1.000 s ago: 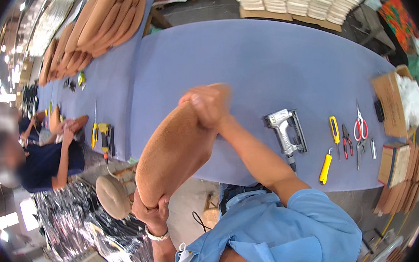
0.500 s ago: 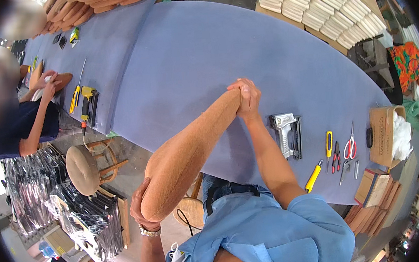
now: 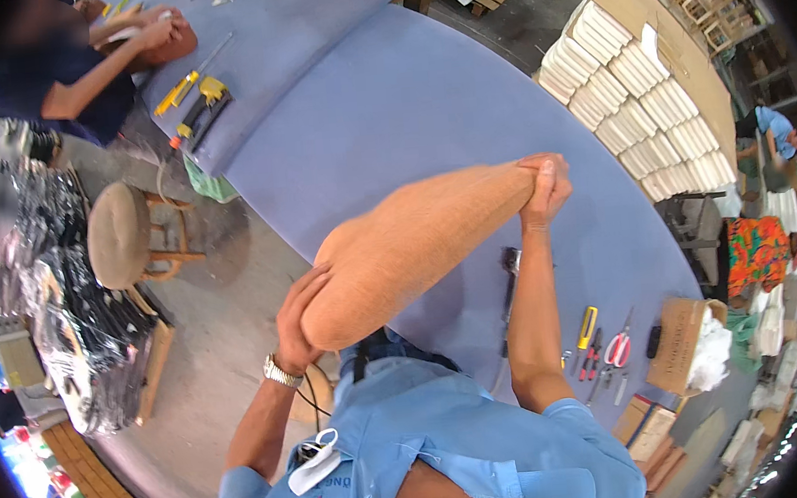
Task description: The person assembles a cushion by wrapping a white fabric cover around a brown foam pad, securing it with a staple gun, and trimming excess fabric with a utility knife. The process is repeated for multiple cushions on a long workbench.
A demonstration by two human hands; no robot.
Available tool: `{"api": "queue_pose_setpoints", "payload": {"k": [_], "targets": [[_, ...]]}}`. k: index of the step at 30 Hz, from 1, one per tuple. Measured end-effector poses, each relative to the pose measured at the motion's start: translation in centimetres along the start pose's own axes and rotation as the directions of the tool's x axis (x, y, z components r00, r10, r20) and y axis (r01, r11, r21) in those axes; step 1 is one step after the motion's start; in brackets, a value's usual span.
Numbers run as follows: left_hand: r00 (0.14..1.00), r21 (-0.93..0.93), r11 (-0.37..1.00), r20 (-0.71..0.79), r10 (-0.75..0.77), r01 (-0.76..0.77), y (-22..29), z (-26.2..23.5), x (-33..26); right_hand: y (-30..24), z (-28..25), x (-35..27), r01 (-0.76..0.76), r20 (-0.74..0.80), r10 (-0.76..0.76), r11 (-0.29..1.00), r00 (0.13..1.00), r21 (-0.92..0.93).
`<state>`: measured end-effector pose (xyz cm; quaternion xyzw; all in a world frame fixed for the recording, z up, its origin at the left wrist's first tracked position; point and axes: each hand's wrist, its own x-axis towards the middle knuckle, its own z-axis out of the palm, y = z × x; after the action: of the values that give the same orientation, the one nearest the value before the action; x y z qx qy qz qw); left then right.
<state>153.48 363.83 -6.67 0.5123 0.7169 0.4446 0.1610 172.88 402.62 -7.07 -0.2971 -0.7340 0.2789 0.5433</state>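
Held across my front, above the near edge of the blue-grey table, is a long upholstered pad in orange-tan fabric. It is broad and rounded at its left end and tapers to the right. My left hand grips the broad end, its fingers over the side and part of it hidden behind the pad. My right hand is closed around the narrow tip. Beside my right forearm lies a dark-edged tool, partly hidden by the arm.
Right of my arm lie a yellow-handled screwdriver, red-handled pliers, scissors and a cardboard box with white stuffing. White stacks stand beyond. A co-worker's hands, a yellow-black air tool and a stool are left.
The pad has swung up and to the right, lying more level, with both hands still gripping its ends. The whole view has turned, so the table and tools appear shifted.
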Motion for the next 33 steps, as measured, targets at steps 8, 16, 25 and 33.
{"api": "queue_pose_setpoints", "payload": {"k": [8, 16, 25, 33], "targets": [[0.847, -0.101, 0.96, 0.5, -0.179, 0.263, -4.2, 8.8, -3.0, 3.4, -5.5, -8.1, 0.104, 0.268, -0.012, 0.938, 0.963, -0.331], [0.784, 0.226, 0.856, 0.345, -0.516, 0.464, -11.6, 14.7, 7.8, 4.0, -6.4, -9.6, 0.135, 0.208, -0.066, 0.933, 0.976, -0.335], [0.676, -0.186, 0.69, 0.483, -0.556, 0.7, -11.9, 15.4, 11.4, 4.9, -5.7, -11.1, 0.041, 0.218, 0.034, 0.943, 0.975, -0.331], [0.672, 0.069, 0.779, 0.462, -0.579, 0.623, -7.3, 18.9, 13.2, 2.7, -5.4, -7.3, 0.109, 0.344, 0.018, 0.932, 0.939, -0.346]]}}
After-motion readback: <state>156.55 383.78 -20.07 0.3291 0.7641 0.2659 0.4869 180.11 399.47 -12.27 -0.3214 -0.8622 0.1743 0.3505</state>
